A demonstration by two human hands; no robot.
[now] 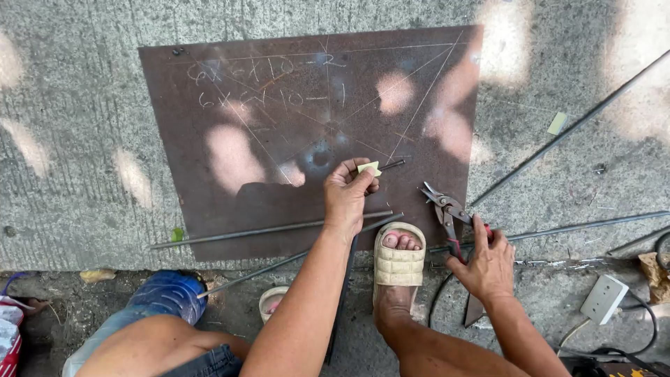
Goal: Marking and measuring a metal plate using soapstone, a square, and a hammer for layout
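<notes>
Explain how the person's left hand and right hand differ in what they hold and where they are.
The left hand pinches a small pale chalk piece against a short dark rod, over the rusty steel plate. The right hand grips the red handles of the metal snips, whose jaws stand open, near the plate's right edge. The left hand is higher up in view; the right is lower. Both are bare.
</notes>
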